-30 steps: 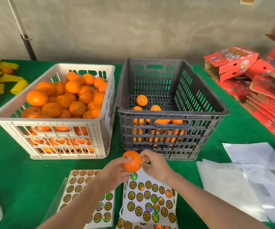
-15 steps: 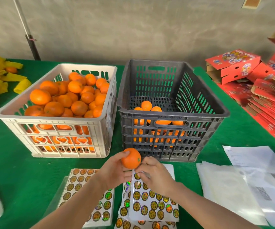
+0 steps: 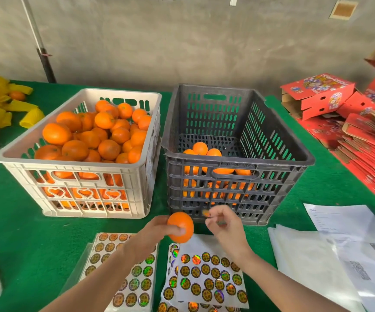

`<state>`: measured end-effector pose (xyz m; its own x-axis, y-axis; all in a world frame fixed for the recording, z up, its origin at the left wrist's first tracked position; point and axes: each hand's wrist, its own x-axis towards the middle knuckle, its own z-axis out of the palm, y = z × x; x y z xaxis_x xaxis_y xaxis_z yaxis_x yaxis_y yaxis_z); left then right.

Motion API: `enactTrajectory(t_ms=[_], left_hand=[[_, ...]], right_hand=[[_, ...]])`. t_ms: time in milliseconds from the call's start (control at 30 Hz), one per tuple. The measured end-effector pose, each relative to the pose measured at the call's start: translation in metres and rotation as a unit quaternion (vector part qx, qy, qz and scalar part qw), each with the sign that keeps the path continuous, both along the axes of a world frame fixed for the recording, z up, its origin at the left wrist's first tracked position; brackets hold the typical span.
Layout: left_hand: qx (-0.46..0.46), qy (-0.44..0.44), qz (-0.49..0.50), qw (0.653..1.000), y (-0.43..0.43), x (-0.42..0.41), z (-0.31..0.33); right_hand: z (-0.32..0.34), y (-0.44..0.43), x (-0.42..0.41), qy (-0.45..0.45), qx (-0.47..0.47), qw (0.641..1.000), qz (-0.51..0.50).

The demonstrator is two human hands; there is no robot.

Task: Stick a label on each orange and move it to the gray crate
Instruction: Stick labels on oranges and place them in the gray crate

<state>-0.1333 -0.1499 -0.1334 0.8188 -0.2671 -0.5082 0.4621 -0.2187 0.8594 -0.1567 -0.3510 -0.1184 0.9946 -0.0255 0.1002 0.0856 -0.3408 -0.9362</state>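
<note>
Head view: the left hand (image 3: 151, 234) grasps an orange (image 3: 180, 227) in curled fingers (image 3: 161, 222). The right hand (image 3: 225, 226) pinches a label (image 3: 205, 213) just beside it. This looks like the sticking step; next the label needs pressing on flat.

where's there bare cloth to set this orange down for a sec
Best is the green cloth left of the label sheets, in front of the white crate. A narrower strip runs between the gray crate and the red boxes. Front right is crowded with papers; sheets fill the middle.
</note>
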Motion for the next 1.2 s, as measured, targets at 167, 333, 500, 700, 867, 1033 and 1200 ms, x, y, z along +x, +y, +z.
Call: enactTrajectory(t_ms=[167,333,500,700,867,1033,1200], left_hand=[[-0.212,0.085,0.048,0.972,-0.006,-0.003,0.016],[-0.321,0.094,0.04,0.942,-0.007,-0.002,0.04],[-0.348,0.053,0.057,0.934,-0.006,-0.001,0.058],[-0.425,0.098,0.177,0.882,-0.01,0.002,0.065],[-0.452,0.081,0.153,0.875,-0.012,0.0,0.069],[-0.469,0.067,0.146,0.868,-0.013,-0.002,0.066],[-0.473,0.01,0.123,0.872,-0.015,-0.009,0.068]], right_hand=[[0.018,0.012,-0.003,-0.037,-0.079,0.98,0.177],[0.039,0.022,0.006,-0.045,-0.044,0.989,0.136],[0.059,0.026,0.01,-0.029,0.032,0.995,0.093],[0.073,0.038,0.008,0.025,0.171,0.984,0.041],[0.074,0.052,0.002,0.04,0.186,0.981,0.03],[0.072,0.056,0.002,-0.018,0.105,0.994,0.004],[0.069,0.058,-0.004,-0.128,0.049,0.991,-0.003]])
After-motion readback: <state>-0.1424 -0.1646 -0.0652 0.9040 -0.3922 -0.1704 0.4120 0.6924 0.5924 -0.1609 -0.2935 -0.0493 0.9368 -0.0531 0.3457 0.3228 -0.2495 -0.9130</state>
